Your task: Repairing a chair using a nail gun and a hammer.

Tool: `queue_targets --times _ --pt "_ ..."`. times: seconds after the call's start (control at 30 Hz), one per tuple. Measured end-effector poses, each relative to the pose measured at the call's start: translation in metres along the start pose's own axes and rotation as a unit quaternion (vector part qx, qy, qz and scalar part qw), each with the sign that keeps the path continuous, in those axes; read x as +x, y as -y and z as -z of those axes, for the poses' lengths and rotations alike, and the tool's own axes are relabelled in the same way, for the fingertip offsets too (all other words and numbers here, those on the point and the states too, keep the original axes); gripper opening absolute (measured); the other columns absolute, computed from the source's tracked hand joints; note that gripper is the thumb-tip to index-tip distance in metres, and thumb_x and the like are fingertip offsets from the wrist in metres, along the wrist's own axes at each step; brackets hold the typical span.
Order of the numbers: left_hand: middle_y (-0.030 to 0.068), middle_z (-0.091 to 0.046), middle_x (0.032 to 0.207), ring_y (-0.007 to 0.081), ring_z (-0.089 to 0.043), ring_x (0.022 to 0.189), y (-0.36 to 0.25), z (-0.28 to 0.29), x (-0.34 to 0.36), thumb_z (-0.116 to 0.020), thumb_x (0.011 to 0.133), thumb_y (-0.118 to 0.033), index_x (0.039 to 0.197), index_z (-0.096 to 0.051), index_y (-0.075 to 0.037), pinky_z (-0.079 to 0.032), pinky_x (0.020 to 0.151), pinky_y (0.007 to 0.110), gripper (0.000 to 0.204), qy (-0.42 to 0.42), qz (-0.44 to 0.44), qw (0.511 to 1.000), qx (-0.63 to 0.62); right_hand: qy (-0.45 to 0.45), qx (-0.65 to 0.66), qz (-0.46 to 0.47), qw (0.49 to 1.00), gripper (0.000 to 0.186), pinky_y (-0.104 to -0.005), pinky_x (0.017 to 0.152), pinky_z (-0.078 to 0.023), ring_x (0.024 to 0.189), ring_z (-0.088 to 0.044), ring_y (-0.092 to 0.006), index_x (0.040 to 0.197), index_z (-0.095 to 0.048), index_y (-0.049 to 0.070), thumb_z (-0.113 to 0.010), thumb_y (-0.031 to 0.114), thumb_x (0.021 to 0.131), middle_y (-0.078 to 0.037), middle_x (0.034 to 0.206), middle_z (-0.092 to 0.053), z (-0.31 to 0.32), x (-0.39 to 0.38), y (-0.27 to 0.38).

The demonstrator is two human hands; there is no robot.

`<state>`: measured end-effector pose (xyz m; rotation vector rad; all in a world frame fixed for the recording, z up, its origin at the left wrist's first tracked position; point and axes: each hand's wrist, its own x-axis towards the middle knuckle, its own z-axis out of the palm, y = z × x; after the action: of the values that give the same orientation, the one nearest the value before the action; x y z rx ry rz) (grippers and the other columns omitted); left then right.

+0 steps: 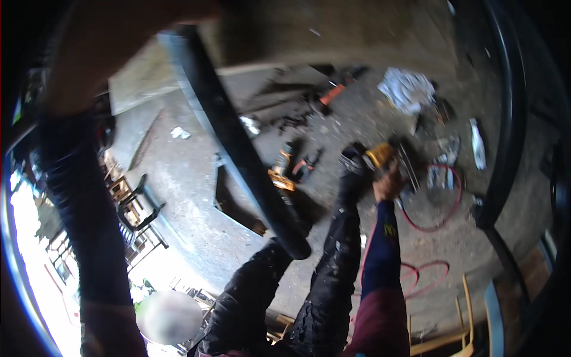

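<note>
My left hand (140, 24) is raised at the upper left, large and blurred, beside the top end of a long dark bar (238, 140). Its fingers are too smeared to make out. The bar slants down across the middle toward my knees, and a beige panel (339, 35) spans the top. Lower down, right of my feet, my right hand (389, 183) is closed around a yellow and dark power tool (380, 154). A dark metal part (408, 166) of it lies along the hand's right side. Beside this hand runs a red hose (458, 202).
A yellow and black drill (282, 169) and red-handled pliers (306, 165) lie on the floor. Beyond are an orange tool (332, 94), a white cloth (407, 90) and a plastic bottle (477, 144). A dark curved bar (511, 119) rises at right; chair frames (140, 208) stand left.
</note>
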<state>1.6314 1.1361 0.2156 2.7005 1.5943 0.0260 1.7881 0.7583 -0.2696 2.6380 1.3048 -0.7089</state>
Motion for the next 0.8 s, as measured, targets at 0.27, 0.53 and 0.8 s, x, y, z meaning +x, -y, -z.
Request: queue_targets --times 0.27,0.53,0.8 --pt "0.0092 -0.065 0.09 0.0213 -0.062 0.086 0.061 -0.02 -0.004 -0.081 0.068 -0.028 0.139 -0.05 -0.015 -0.052 0.066 0.033 0.079 0.045 -0.001 0.999 0.008 0.02 0.072 -0.036 0.997 0.08 -0.0506 0.085 -0.052 0.099 -0.064 -0.0453 0.148 -0.028 0.007 -0.071 0.02 0.082 -0.027 0.114 -0.064 0.208 -0.088 0.044" --pt "0.0206 -0.035 0.151 0.0413 -0.032 0.139 0.11 0.028 -0.043 -0.093 0.052 -0.025 0.152 -0.028 -0.015 -0.03 0.115 0.047 0.12 -0.013 0.07 0.949 -0.308 0.006 0.282 0.095 0.955 0.061 -0.038 0.082 -0.054 0.102 -0.067 -0.0297 0.135 -0.047 0.001 -0.072 0.005 0.08 -0.015 0.108 -0.068 0.415 -0.169 0.034" --pt "0.0192 -0.032 0.153 0.0406 -0.032 0.139 0.081 -0.008 -0.064 -0.076 0.068 -0.015 0.151 -0.029 -0.005 -0.029 0.115 0.047 0.096 -0.135 0.063 0.86 -0.488 0.075 0.195 0.283 0.936 0.034 -0.0359 0.085 -0.052 0.103 -0.064 -0.026 0.121 -0.059 -0.003 -0.069 0.009 0.091 -0.016 0.113 -0.066 0.521 -0.11 0.066"
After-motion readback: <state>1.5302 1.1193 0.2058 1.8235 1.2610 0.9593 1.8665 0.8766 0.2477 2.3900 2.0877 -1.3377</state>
